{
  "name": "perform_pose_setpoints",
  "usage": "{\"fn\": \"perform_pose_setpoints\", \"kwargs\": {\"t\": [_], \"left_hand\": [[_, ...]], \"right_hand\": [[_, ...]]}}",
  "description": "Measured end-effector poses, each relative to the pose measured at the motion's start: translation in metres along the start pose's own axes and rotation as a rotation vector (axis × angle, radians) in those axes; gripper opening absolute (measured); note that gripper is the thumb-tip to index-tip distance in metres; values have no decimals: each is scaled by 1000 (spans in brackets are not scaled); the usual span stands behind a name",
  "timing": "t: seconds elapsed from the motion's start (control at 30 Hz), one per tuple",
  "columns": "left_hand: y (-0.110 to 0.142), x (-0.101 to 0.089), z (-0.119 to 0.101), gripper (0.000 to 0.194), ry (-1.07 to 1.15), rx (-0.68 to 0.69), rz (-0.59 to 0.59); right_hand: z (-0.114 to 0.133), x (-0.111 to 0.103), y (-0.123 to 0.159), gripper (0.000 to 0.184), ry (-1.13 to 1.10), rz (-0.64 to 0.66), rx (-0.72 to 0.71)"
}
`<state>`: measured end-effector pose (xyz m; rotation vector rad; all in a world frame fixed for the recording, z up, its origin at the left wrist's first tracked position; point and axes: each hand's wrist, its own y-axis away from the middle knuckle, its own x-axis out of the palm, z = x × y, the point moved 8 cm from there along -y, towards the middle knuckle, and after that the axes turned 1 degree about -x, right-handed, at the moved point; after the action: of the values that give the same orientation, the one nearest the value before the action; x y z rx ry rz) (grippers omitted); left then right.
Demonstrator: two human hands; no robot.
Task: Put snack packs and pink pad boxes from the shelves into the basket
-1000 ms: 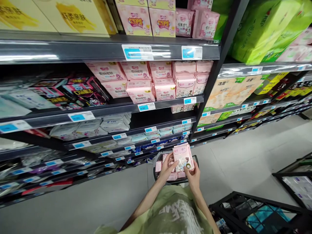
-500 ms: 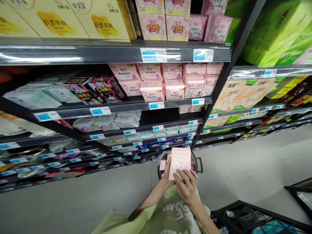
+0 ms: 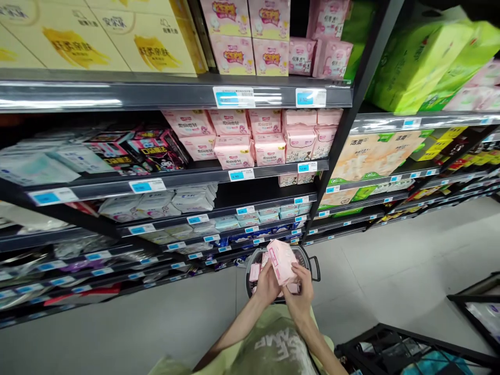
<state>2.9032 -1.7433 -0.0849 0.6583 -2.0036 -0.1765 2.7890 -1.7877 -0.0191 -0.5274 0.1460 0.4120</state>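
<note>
A pink packet (image 3: 282,260), with darker pink print on one side, is held tilted between both hands. My left hand (image 3: 267,285) grips its left side and lower edge. Fingers of my right hand (image 3: 300,289) are closed on its lower right corner. Right below the packet stands a dark round-rimmed basket (image 3: 250,281) with a black handle (image 3: 314,268) at its right. Several more pink packs (image 3: 254,272) lie inside it, partly hidden by the hands and the held packet.
Dark shelves (image 3: 175,96) with price labels run along the front. They bear yellow boxes (image 3: 70,41), pink packs (image 3: 234,148) and green bundles (image 3: 422,67). Grey floor tiles (image 3: 359,281) extend to the right. A black-framed rack (image 3: 414,341) stands at the lower right.
The pink packet has been turned from its flat printed face to a tilted view of its side. My right hand has moved from across its face to its lower corner. The view has shifted slightly.
</note>
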Motion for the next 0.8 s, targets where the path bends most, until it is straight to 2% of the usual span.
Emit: {"fn": "perform_pose_setpoints", "kwargs": {"t": [0.07, 0.13, 0.2, 0.27, 0.37, 0.43, 0.53, 0.63, 0.73, 0.8], "left_hand": [[-6, -12, 7, 72, -17, -3, -54], [-8, -25, 14, 61, -63, -44, -107], [-8, -38, 16, 57, -122, -82, -171], [-9, -50, 6, 58, -202, -74, -243], [-25, -49, -34, 64, -360, 42, -313], [-47, -31, -74, 67, -454, 168, -290], [-90, 12, -143, 68, -623, 396, -245], [-135, 55, -201, 71, -928, 581, -318], [-183, 84, -233, 76, -1209, 661, -446], [-215, 96, -238, 83, -1318, 649, -479]], "right_hand": [[-28, 0, 0, 44, -166, -61, 287], [-53, 2, 4, 54, -314, -114, 508], [-72, 3, 7, 60, -410, -119, 624], [-88, 6, 11, 63, -455, -37, 696], [-111, 7, 21, 66, -452, 135, 781], [-122, 2, 27, 66, -411, 207, 776], [-128, -13, 35, 62, -333, 242, 729], [-129, -33, 47, 55, -237, 222, 705], [-132, -50, 64, 48, -164, 175, 709], [-138, -58, 77, 42, -138, 134, 750]]}}
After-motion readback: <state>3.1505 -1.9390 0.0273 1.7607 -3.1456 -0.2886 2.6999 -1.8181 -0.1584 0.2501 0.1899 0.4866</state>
